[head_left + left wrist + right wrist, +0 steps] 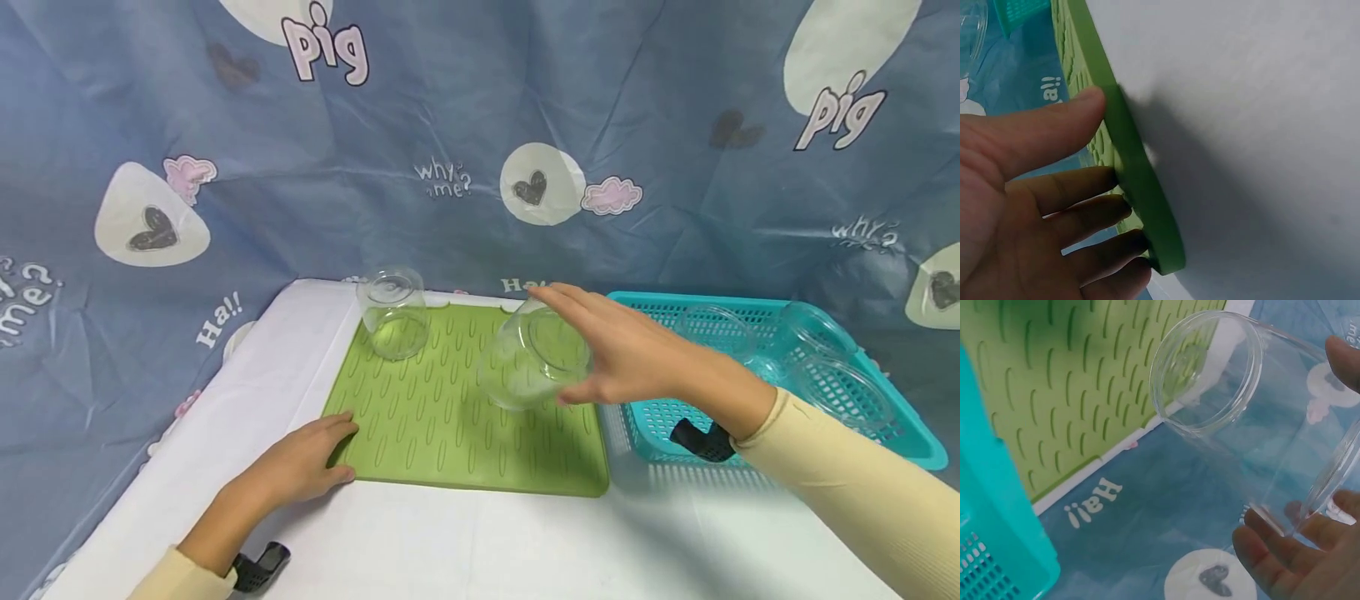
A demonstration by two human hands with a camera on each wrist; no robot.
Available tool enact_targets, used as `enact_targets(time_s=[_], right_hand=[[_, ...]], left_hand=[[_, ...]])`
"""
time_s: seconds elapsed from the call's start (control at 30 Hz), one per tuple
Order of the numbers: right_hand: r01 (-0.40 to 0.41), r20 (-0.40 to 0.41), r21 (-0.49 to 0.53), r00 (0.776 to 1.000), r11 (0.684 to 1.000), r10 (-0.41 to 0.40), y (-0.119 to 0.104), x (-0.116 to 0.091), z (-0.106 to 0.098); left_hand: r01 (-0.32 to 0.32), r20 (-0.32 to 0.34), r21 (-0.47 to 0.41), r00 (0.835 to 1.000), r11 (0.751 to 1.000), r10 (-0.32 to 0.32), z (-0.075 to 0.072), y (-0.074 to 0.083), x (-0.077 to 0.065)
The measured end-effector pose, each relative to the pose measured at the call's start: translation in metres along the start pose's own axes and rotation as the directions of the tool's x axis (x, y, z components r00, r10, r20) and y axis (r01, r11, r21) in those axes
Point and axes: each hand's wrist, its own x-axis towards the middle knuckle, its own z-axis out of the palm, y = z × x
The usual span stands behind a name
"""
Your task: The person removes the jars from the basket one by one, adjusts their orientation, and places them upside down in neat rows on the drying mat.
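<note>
My right hand [630, 354] grips a clear jar [510, 367] near one end, thumb on one side and fingers on the other. Tilted, the jar is held above the right part of a green ridged mat [450, 442]. Its rimmed far end [1250, 394] points away from the palm in the right wrist view. At the mat's front left corner, my left hand [307, 462] rests with thumb and fingertips against the edge, fingers loosely extended in the left wrist view. A second clear jar [395, 321] stands on the mat's back left corner.
A turquoise perforated basket [652, 450] stands right of the mat, holding several clear containers [843, 392]. White cloth [420, 542] covers the table. Behind it hangs a blue printed curtain [465, 108].
</note>
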Motion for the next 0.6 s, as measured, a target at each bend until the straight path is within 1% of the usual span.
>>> enact_targets(time_s=[0.1, 0.27, 0.37, 0.5, 0.6], right_hand=[[0.01, 0.003, 0.012, 1.0, 1.0, -0.01, 0.0, 0.009, 0.002], [0.038, -0.026, -0.004, 0.999, 0.999, -0.038, 0.003, 0.024, 0.005], [0.024, -0.029, -0.002, 0.999, 1.0, -0.024, 0.006, 0.033, 0.005], [-0.01, 0.0, 0.017, 1.0, 1.0, 0.01, 0.007, 0.044, 0.005], [-0.025, 0.023, 0.026, 0.999, 0.999, 0.025, 0.007, 0.052, 0.006]], left_hand=[[0.008, 0.007, -0.012, 1.0, 1.0, -0.007, -0.001, 0.0, 0.001], [0.012, 0.003, -0.024, 1.0, 1.0, -0.012, -0.002, 0.003, 0.004], [0.026, 0.008, -0.037, 1.0, 0.999, -0.026, -0.001, 0.004, 0.005], [0.048, 0.011, -0.05, 0.999, 0.998, -0.047, 0.0, 0.005, 0.006], [0.055, -0.001, -0.045, 0.999, 0.997, -0.055, 0.0, 0.004, 0.005]])
